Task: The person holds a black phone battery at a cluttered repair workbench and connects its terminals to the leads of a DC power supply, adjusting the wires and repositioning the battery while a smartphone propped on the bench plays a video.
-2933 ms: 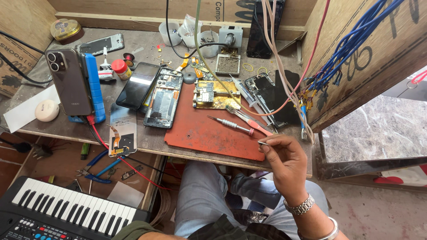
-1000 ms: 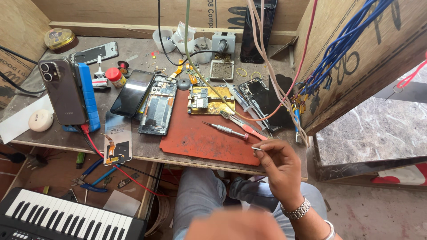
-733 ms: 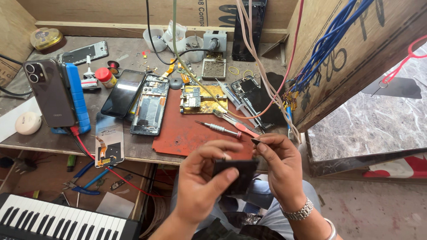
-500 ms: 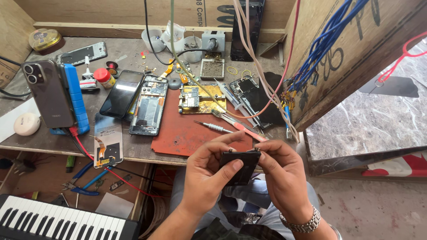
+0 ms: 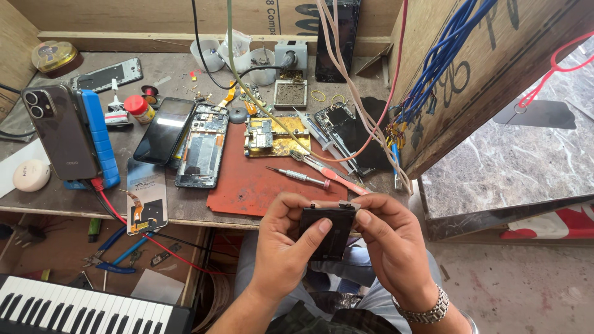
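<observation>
Below the red rubber mat (image 5: 266, 185), left hand (image 5: 284, 247) and right hand (image 5: 390, 241) pinch a flat black rectangular phone part (image 5: 328, 232); steady fingers should grip its edges, I judge.

The red mat (image 5: 260, 185) has bare room in front; a screwdriver (image 5: 297, 176), tweezers (image 5: 328, 173) and hanging cables (image 5: 365, 117) crowd its far side.

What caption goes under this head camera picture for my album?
Left hand and right hand hold a flat black rectangular phone part above the red rubber work mat.
</observation>
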The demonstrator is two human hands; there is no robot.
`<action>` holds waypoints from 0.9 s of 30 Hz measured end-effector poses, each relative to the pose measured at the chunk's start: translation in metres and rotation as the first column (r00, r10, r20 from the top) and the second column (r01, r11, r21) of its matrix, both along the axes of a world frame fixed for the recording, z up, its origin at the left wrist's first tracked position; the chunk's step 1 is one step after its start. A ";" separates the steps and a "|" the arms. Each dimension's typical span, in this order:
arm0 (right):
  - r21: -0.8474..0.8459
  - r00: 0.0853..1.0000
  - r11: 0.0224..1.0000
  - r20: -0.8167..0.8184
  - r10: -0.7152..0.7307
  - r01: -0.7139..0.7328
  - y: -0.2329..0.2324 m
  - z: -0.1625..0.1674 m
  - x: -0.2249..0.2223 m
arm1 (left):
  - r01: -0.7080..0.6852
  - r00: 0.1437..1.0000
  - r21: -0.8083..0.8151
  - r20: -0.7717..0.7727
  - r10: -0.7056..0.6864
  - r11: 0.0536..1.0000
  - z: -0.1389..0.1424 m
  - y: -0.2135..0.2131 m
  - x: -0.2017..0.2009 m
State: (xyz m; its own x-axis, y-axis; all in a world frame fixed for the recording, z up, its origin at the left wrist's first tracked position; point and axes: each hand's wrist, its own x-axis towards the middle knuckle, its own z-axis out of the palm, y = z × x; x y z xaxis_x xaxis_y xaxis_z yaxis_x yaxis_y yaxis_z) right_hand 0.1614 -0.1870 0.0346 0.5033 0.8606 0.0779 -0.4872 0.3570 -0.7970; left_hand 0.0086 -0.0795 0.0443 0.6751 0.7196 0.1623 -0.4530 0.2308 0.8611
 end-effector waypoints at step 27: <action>-0.110 0.616 0.816 0.715 -0.332 0.567 -0.033 0.032 0.056 | 0.012 0.988 0.174 0.151 -0.039 0.985 -0.022 0.049 0.058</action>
State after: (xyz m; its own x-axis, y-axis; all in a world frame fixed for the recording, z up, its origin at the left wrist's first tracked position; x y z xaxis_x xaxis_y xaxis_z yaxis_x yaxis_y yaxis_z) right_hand 0.2178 -0.2201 0.0664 0.7554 0.5723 0.3191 0.3384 0.0763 -0.9379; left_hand 0.0670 -0.0301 0.0219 0.6506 0.6545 0.3853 -0.5784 0.0982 0.8099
